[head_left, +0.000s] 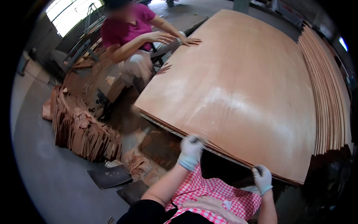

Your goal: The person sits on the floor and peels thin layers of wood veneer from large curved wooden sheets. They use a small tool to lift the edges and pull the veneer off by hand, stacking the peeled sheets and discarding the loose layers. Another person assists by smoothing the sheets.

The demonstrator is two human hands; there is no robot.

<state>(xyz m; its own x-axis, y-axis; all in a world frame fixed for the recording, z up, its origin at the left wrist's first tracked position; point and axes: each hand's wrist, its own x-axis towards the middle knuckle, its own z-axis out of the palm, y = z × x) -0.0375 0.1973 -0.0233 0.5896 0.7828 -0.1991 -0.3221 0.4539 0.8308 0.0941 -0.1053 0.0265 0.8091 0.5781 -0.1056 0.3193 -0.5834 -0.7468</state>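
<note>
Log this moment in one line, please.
Left hand: gloved, at near edge of wood sheet; right hand: gloved, same edge; co-worker's hand: on sheet

We see the broad sheet (238, 74) as smooth wood, glossy where light falls on its middle. Right of the sheet, the stacked boards (325, 97) are wood too, ridged along their edges. Left of the sheet, the scrap heap (84, 127) looks like thin, matt wood, ragged and rough, and the floor (41, 160) there is smooth and dull. At the sheet's near edge, our left glove (191, 149) and right glove (263, 178) look like matt cloth; our apron (220, 188) is creased cloth.
</note>
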